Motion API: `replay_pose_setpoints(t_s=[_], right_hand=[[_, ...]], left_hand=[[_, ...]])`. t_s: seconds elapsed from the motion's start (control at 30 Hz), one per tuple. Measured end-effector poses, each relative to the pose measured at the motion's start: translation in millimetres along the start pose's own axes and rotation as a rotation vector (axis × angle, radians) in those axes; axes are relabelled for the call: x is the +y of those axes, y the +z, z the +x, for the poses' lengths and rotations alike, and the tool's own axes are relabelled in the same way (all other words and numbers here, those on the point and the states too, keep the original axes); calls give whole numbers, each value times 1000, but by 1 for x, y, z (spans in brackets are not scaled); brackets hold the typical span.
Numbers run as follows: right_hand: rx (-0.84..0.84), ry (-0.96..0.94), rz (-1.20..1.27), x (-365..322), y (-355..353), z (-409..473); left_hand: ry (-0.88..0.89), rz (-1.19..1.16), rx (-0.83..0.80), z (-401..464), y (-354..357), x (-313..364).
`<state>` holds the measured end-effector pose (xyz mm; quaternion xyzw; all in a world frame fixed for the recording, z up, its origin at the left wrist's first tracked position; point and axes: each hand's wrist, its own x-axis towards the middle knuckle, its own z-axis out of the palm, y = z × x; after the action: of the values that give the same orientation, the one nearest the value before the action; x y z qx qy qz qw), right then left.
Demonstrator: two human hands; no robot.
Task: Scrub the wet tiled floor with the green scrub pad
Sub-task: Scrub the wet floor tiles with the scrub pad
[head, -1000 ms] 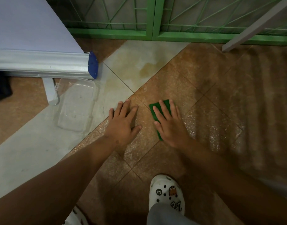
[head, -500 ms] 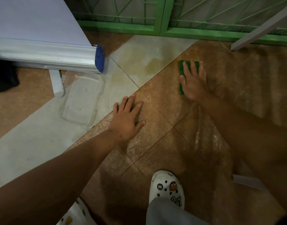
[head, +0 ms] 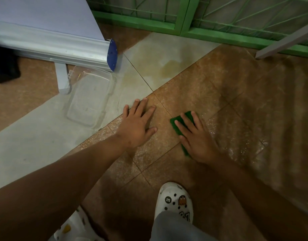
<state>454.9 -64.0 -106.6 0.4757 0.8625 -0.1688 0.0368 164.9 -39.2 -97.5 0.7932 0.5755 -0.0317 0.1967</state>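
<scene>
The green scrub pad [head: 176, 122] lies flat on the wet brown tiled floor [head: 236, 108]. My right hand [head: 196, 138] presses down on it with straight fingers and covers most of it. Only the pad's far left corner and a strip along its left edge show. My left hand [head: 138, 124] rests flat on a brown tile to the left, fingers spread, a short gap from the pad. The tiles to the right of the pad glisten with foamy water.
A clear plastic lid [head: 90, 100] lies on the grey tile left of my left hand. A silver banner stand base [head: 62, 47] stands behind it. A green metal gate [head: 184, 20] runs along the back. My white clog [head: 174, 200] is planted near the bottom.
My right hand has pulled the pad back toward me from its far reach near the gate, to a spot beside my left hand. The left hand stays planted.
</scene>
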Motion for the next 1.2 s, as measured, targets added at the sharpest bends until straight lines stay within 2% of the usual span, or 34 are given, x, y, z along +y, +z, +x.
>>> replay_pose_setpoints(t_s=[0.07,0.27,0.4,0.5,0.6,0.7,0.8,0.9,0.97,1.2], right_hand=[[-3,54,-6,25,-13,12],[136,485,136,90,-54,61],[129,635,130,97,-61,81],[116,624,135,66,-50,77],[55,506,56,17,-30,64],[63,361,24,-26,-11,52],[48,198,-20,-27,-7,47],[-3,90,-58,2,-20,59],[-13,144,-54,25,-33,79],[90,530,130,114,-84,146]], left_hand=[[-1,0,2,0,0,0],[-6,4,8,-1,-2,2],[-7,10,-13,0,-4,3],[-15,17,-17,1,-4,3],[-12,12,-7,0,-4,4],[-17,-1,-11,0,-5,5],[-24,7,-16,-1,-6,5],[-22,-1,-10,-1,-6,6],[-18,6,-4,-2,-7,6],[-40,-28,-15,1,-16,12]])
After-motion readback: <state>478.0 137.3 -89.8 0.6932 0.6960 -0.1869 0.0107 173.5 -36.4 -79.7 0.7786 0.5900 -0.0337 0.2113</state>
